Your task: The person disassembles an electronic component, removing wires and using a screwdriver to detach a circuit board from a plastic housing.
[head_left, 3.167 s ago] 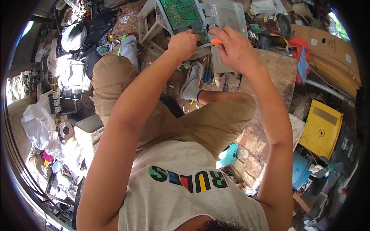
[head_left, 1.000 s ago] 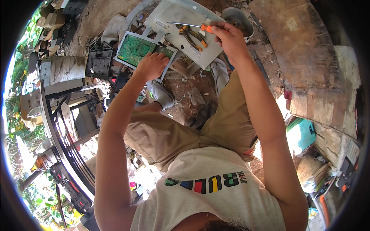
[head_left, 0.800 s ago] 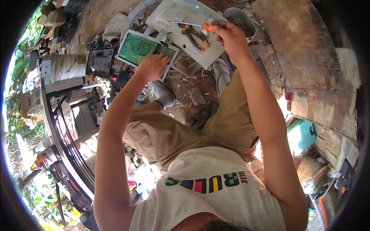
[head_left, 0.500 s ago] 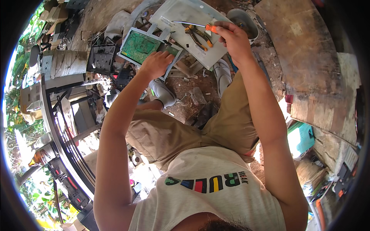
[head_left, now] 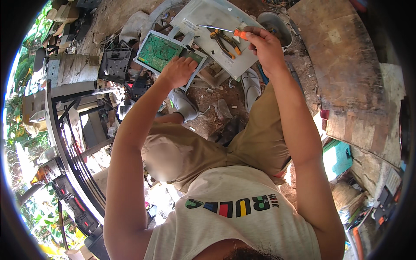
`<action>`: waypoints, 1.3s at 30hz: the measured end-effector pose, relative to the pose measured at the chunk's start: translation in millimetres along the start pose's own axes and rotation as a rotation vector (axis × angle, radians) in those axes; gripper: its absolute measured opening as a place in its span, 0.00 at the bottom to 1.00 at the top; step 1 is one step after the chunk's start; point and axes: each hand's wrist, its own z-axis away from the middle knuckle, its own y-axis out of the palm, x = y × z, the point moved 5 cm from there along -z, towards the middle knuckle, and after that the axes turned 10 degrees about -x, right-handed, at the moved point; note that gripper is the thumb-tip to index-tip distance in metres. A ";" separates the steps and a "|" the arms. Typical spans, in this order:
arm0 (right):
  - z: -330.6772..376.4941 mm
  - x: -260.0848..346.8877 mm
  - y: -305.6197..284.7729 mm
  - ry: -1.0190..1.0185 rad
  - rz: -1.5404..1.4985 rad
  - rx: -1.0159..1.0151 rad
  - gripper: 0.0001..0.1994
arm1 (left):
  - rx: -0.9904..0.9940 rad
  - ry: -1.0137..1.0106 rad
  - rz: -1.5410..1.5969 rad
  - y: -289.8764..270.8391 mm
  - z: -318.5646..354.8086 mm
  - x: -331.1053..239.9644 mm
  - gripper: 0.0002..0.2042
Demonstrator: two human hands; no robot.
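My right hand [head_left: 266, 48] is closed round the orange handle of a screwdriver [head_left: 240, 34], its long shaft pointing left above a pale flat panel [head_left: 229, 65]. Pliers with black and yellow handles [head_left: 225, 44] lie on that panel, just below the shaft. To the left, a green circuit board [head_left: 158, 53] sits in a metal frame [head_left: 142, 48]. The curled fingers of my left hand [head_left: 178, 72] are on the right part of this frame, partly hiding it. What lies under those fingertips cannot be seen.
A grey bucket [head_left: 284, 26] stands beyond my right hand. Large worn wooden boards [head_left: 342, 60] lie at the right. Dark plastic parts [head_left: 115, 63] and a metal rack [head_left: 65, 130] crowd the left. Small debris [head_left: 222, 108] litters the dirt floor between my feet.
The screwdriver and my right hand have shifted very slightly right. My left hand stays on the frame, and the pliers remain on the panel.
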 end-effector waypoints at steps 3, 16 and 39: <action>-0.2 0.2 -0.9 0.004 -0.003 -0.008 0.11 | -0.006 0.004 -0.011 0.6 -0.6 0.4 0.07; -1.3 -2.1 0.6 -0.011 0.000 0.007 0.11 | -0.052 0.017 0.163 -3.3 11.4 3.2 0.13; 2.7 -3.1 7.6 0.042 0.085 0.060 0.12 | -0.225 -0.789 0.415 -9.8 44.1 20.4 0.22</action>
